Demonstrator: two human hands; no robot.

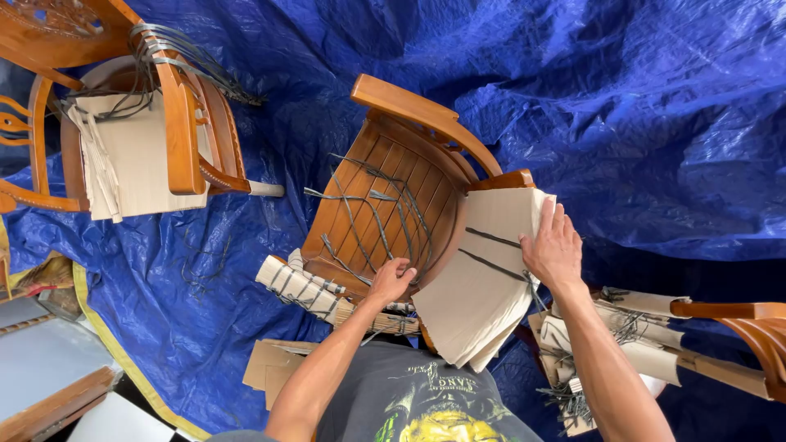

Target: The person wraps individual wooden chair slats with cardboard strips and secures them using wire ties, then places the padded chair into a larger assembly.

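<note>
**Paper sheets going onto a wooden chair**

I am looking down at a wooden chair (385, 205) lying on a blue tarp (639, 106). My left hand (391, 281) is curling shut around grey straps (372, 221) at the chair's 6 o'clock edge. My right hand (555, 250) is pressing flat, fingers released, on a stack of beige paper sheets (479, 295) leaning at the chair's 4 o'clock. A second chair (176, 123) is sitting at 10 o'clock.

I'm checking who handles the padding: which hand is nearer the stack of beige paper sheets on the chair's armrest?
Right. The right hand lies flat on the stack of beige paper sheets, touching it. The left hand is apart, gripping the wooden chair seat's front edge.
</note>
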